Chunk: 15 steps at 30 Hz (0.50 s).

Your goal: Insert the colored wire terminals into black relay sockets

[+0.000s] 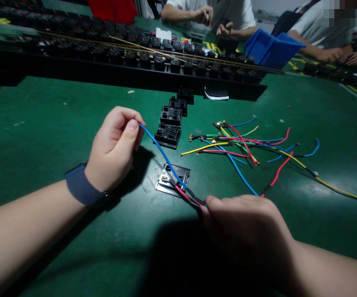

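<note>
My left hand (118, 144) pinches one end of a blue wire (163, 152) between thumb and fingers. The wire slants down to the right, toward my right hand (246, 222), which is closed on it together with a red wire (183, 193). Dark sleeving covers parts of both wires near the right fingers. Under the wires a square black plastic housing (183, 173) lies on the green table (57, 144), a brass contact showing in it. Beyond it stretches a row of similar black housings (167, 134). My right fingertips are partly in shadow.
Loose red, blue, yellow and green wires (228, 142) with brass terminals lie to the right. A long black rack (119, 74) full of black parts crosses the back. Behind it stand a blue bin (271, 47) and a red cloth (113, 10). Co-workers' hands (205, 15) are across the table.
</note>
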### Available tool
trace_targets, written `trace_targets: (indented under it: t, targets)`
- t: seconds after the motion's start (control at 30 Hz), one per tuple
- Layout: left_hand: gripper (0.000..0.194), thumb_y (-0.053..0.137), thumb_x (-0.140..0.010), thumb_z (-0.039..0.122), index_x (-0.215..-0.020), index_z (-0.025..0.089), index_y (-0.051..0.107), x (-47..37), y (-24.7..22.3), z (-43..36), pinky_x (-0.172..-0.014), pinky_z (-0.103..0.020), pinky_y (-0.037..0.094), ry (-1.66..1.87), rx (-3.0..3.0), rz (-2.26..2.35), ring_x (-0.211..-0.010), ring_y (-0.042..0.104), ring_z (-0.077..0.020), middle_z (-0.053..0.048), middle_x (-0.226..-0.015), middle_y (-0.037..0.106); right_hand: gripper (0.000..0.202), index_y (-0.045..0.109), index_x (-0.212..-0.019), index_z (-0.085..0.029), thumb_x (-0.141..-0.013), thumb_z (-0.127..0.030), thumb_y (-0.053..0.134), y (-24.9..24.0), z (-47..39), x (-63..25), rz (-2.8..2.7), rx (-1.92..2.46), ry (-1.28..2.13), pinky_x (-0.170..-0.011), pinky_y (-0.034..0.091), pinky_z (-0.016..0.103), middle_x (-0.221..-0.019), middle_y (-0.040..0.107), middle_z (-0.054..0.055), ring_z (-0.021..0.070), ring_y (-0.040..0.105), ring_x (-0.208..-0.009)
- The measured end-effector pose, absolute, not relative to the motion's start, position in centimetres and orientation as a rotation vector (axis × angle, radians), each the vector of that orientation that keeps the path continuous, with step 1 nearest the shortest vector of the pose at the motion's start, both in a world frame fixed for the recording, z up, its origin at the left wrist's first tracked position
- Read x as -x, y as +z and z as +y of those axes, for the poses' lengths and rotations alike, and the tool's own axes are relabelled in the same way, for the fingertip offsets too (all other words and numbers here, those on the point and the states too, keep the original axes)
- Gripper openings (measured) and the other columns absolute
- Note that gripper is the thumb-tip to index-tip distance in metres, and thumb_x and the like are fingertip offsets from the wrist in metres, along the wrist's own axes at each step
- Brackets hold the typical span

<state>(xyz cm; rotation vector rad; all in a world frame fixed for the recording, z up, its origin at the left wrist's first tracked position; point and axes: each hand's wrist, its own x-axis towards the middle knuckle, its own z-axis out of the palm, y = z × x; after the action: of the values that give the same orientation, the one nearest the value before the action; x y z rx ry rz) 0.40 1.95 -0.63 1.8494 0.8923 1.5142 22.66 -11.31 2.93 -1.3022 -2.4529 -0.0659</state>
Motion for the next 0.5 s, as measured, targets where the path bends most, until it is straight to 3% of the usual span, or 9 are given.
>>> trace_targets:
  t: [0.17, 0.33, 0.5]
  targets:
    - [0.016, 0.050, -0.095, 0.029, -0.089, 0.015, 0.055, -0.6, -0.2, 1.6, -0.040, -0.020, 0.032, 1.481, -1.965, 0.889, -0.046, 0.042, -0.0067, 0.005, -0.056, 0.043, 0.033, 0.053, -0.060, -0.021, -0.090, -0.018, 0.040, 2.6, -12.0, -22.3, -2.406, 1.324, 0.015, -0.037, 0.018, 0.030, -0.038, 0.046, -0.006, 0.0097, 0.032, -0.031]
    - [0.015, 0.050, -0.095, 0.028, -0.088, 0.016, 0.056, -0.5, -0.3, 1.8, -0.039, -0.019, 0.032, 1.520, -1.931, 0.860, -0.046, 0.042, -0.0064, 0.005, -0.057, 0.042, 0.032, 0.053, -0.059, -0.021, -0.090, -0.025, 0.047, 2.2, -11.0, -22.7, -2.431, 1.295, 0.065, -0.045, 0.026, 0.028, -0.045, 0.048, -0.005, 0.0097, 0.040, -0.041]
    - [0.013, 0.050, -0.094, 0.025, -0.089, 0.016, 0.057, -0.5, -0.2, 1.5, -0.040, -0.019, 0.033, 1.549, -1.961, 0.829, -0.047, 0.044, -0.0061, 0.004, -0.059, 0.044, 0.029, 0.065, -0.067, -0.020, -0.090, -0.030, 0.051, 1.7, -9.7, -23.6, -2.446, 1.246, -0.103, -0.052, 0.027, 0.031, -0.052, 0.055, -0.002, 0.0132, 0.044, -0.050]
